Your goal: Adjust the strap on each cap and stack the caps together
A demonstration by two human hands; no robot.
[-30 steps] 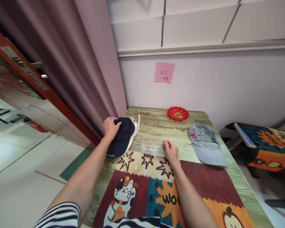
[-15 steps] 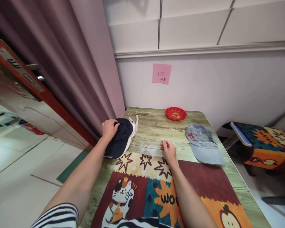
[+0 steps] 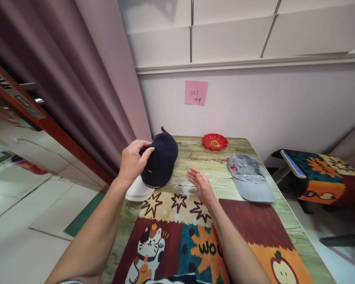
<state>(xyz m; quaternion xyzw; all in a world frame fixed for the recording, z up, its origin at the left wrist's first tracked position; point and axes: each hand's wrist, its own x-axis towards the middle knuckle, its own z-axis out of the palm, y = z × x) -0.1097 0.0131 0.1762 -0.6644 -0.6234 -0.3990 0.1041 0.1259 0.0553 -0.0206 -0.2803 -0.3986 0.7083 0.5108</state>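
My left hand (image 3: 135, 159) pinches a dark navy baseball cap (image 3: 162, 159) by its left side and holds it tilted, with its back strap pointing up. Beneath and to the left of it lies a white cap (image 3: 140, 190), mostly covered, its brim showing on the table. To the right, my right hand (image 3: 201, 185) hovers over the table with fingers stretched out and nothing in them. A grey-blue baseball cap (image 3: 247, 175) with a red mark rests farther right, apart from both hands.
A red scalloped dish (image 3: 214, 142) stands at the back of the wood-patterned table (image 3: 192, 154). A colourful printed mat (image 3: 245, 221) covers the front. Behind is a wall with a pink note (image 3: 196, 92). A curtain (image 3: 106, 79) and door (image 3: 47, 130) are at left, a stool (image 3: 322, 173) at right.
My left hand has lifted the navy cap off the white one and moved it right, uncovering the white brim. My right hand's fingers have opened out and shifted slightly left.
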